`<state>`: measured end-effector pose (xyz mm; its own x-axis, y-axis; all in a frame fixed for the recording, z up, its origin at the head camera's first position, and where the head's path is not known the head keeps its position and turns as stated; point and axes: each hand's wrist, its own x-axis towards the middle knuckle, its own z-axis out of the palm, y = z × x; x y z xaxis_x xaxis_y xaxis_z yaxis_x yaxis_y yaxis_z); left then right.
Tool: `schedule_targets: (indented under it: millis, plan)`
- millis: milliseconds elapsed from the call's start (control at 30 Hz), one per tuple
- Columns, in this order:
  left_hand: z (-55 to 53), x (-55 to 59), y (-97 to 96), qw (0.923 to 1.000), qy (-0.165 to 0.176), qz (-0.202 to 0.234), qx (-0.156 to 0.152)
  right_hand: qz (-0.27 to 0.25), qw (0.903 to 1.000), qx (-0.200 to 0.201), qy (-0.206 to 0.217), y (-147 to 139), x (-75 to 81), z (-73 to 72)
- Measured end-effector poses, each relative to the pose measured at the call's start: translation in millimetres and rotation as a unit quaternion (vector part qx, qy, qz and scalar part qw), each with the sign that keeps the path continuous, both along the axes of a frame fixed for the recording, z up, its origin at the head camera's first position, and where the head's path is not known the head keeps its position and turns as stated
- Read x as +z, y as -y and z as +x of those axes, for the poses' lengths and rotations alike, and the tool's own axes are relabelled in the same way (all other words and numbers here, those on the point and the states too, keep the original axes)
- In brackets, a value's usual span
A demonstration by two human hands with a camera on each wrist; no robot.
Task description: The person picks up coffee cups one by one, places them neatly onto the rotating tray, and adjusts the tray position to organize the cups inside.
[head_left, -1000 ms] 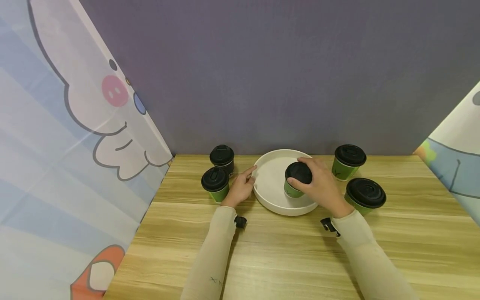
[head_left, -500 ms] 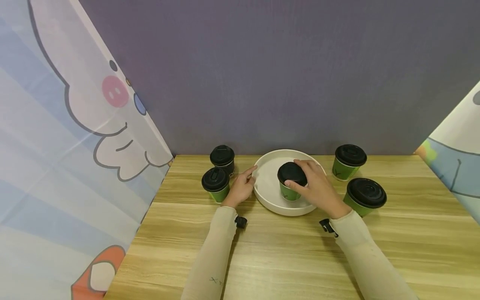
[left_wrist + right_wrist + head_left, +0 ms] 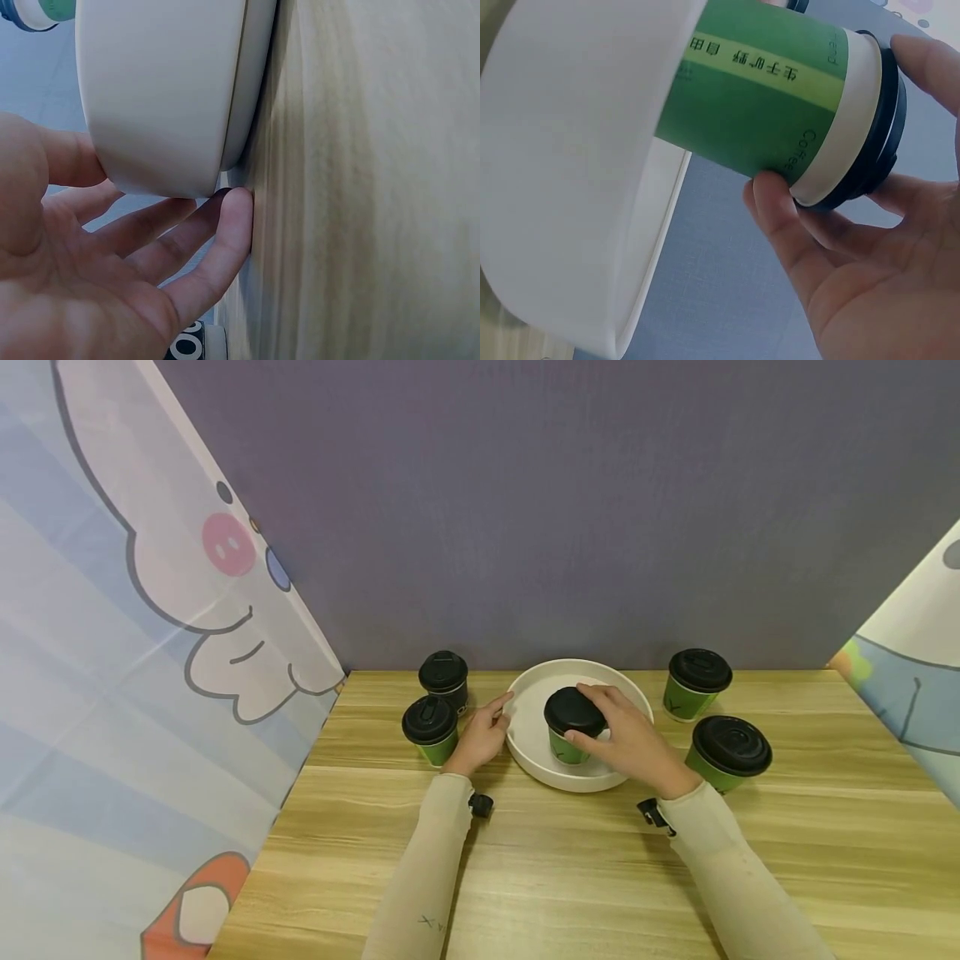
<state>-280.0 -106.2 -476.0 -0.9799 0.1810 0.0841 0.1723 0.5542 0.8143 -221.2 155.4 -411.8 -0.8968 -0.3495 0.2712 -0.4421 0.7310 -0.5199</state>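
In the head view, a green paper coffee cup (image 3: 567,748) with a black lid stands upright inside a round white tray (image 3: 531,762). My right hand (image 3: 628,735) grips this cup from its right side, thumb in front and fingers behind. The right wrist view shows the fingertips at the black lid (image 3: 891,124) and the upper green sleeve (image 3: 761,90). My left hand (image 3: 480,739) rests at the tray's left side. Seen from the left wrist, its slightly bent fingers (image 3: 176,244) touch the tray's outer wall (image 3: 161,90) and are not curled over it.
Left of the tray stand a green lidded cup (image 3: 438,747) and, behind it, a dark lidded cup (image 3: 459,695). Two more green cups (image 3: 682,700) (image 3: 708,770) stand to the right. A grey panel (image 3: 562,527) rises behind the wooden table (image 3: 555,877).
My right hand has moved the gripped cup leftward and slightly nearer within the tray. The left hand, the tray and the other cups have stayed put.
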Motion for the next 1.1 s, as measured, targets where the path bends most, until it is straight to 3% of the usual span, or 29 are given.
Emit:
schedule_targets:
  millis: [333, 667, 1100]
  plan:
    - [-0.2, -0.9, 0.4, 1.0000, -0.009, -0.003, -0.001, -0.008, 0.9999, 0.015, -0.004, 6.3, -0.5, 2.7]
    - [-0.5, -2.0, 0.1, 1.0000, 0.004, 0.000, -0.003, -0.056, 0.9975, 0.043, 0.004, 10.3, -2.1, 2.6]
    - [0.3, -1.6, 1.4, 0.9998, 0.004, -0.018, -0.006, -0.062, 0.9968, 0.051, 0.008, 11.8, -4.2, 2.1]
